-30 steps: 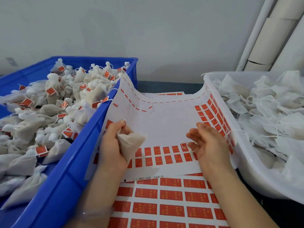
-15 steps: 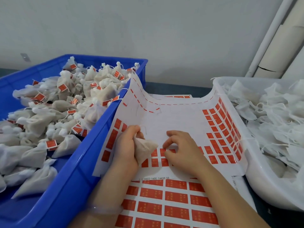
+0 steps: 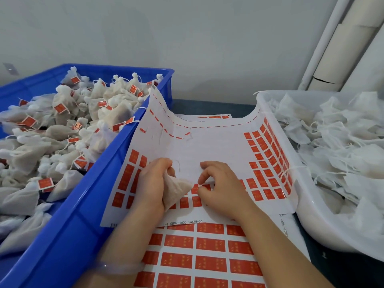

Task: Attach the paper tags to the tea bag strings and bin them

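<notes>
Our left hand [image 3: 152,183] grips the tea bag [image 3: 178,190] while our right hand [image 3: 225,190] pinches at a red tag [image 3: 195,187], which may tear if yanked.

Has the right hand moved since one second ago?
Yes. The right hand moved left across the tag sheet, away from the white tub and toward the tea bag.

**Right hand moves in on a tag**

A second ago the right hand [image 3: 224,188] was open over the right side of the tag sheet [image 3: 207,146]. It has since moved left and now pinches a red tag [image 3: 205,187] just beside the tea bag [image 3: 176,190].
</notes>
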### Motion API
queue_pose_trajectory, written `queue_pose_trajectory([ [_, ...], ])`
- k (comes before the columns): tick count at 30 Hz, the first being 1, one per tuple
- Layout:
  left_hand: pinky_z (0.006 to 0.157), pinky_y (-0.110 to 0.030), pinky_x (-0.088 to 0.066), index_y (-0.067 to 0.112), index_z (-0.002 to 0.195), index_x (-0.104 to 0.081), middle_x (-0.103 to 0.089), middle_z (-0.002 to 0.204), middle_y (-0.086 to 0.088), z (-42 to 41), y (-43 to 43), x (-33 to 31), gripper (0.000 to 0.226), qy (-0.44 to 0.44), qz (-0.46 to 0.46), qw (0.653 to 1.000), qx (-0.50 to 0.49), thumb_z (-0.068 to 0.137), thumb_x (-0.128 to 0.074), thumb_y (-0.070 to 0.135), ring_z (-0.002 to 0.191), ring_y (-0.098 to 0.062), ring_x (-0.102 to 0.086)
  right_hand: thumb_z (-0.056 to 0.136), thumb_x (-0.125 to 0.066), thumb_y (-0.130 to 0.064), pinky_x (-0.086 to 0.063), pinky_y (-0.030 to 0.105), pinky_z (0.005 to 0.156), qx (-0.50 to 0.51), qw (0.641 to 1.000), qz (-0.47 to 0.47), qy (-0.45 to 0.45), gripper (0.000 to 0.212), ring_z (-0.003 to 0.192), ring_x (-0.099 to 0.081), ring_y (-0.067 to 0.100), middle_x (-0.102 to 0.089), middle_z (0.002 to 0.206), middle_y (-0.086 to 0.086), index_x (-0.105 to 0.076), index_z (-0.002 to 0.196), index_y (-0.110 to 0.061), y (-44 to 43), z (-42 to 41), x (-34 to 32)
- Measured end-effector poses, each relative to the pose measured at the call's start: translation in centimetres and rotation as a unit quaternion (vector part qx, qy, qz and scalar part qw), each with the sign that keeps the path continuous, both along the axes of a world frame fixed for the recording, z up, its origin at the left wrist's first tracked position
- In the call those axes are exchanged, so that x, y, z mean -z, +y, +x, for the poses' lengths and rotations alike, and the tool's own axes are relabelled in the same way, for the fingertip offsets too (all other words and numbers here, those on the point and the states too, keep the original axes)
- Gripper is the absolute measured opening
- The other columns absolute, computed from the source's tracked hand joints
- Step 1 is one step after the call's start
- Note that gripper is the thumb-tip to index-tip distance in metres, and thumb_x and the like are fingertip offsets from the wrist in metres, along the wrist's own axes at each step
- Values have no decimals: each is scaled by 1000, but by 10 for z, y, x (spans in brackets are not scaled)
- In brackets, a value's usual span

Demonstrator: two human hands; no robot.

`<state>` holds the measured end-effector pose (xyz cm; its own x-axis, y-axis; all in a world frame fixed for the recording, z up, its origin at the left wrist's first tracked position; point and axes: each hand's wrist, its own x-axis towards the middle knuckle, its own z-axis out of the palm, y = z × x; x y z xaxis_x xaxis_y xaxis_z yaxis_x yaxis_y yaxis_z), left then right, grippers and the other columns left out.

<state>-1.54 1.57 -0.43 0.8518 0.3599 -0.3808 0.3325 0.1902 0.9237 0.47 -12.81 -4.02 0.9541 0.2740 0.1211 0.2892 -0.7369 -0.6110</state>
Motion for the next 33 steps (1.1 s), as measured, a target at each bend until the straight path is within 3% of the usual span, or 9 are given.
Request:
queue_pose_trajectory([
  [4, 88, -39, -48, 13, 77, -55, -59, 93, -12, 3, 1, -2, 17, 18, 14, 1000, 16, 91, -51, 24, 89, -27, -59, 86, -57, -27, -20, 26, 108, -5, 1000, -17, -22, 23, 134, -27, 6, -38, 144, -13, -61, 109, -28, 0, -1, 4],
  [9, 77, -35, -50, 13, 80, -56, -61, 94, -12, 4, 1, -1, 17, 30, 10, 999, 18, 90, -51, 26, 87, -25, -60, 83, -60, -21, -16, 20, 99, -1, 1000, 10, -21, 11, 131, -28, 4, -42, 141, -14, -68, 83, -28, 0, 0, 0],
  [14, 67, -29, -48, 16, 78, -56, -60, 87, -9, 3, 2, 2, 16, 26, 8, 1000, 14, 88, -53, 28, 78, -21, -59, 85, -59, -29, -18, 29, 111, 5, 1000, -20, -9, 14, 136, -22, 7, -36, 145, -12, -62, 99, -28, 1, 1, 3],
  [19, 71, -31, -50, 16, 78, -56, -61, 91, -10, 3, 2, 3, 15, 34, 25, 999, 17, 88, -53, 28, 82, -24, -61, 83, -60, -29, -18, 29, 110, -2, 1000, -19, -3, 2, 135, -23, 7, -37, 145, -12, -59, 82, -31, 2, 0, 2],
  [24, 67, -29, -49, 17, 78, -55, -61, 88, -8, 3, 2, 3, 16, 41, 22, 999, 19, 88, -52, 29, 80, -22, -60, 85, -58, -29, -19, 29, 110, 12, 1000, -19, -14, 12, 135, -22, 7, -35, 145, -12, -60, 97, -29, 2, 0, 4],
  [29, 67, -30, -49, 18, 77, -55, -61, 87, -7, 3, 1, 4, 16, 44, 36, 998, 26, 88, -52, 30, 80, -22, -60, 84, -59, -27, -18, 26, 108, 0, 1000, -20, -12, 2, 133, -25, 6, -39, 143, -11, -60, 83, -28, 2, -1, 3],
  [33, 62, -28, -47, 17, 78, -54, -59, 85, -8, 6, 2, 1, 17, 70, 41, 996, 35, 89, -50, 29, 76, -20, -59, 86, -57, -27, -22, 26, 108, 20, 1000, -16, -17, 10, 133, -26, 6, -37, 143, -11, -59, 95, -29, 3, 0, 4],
])
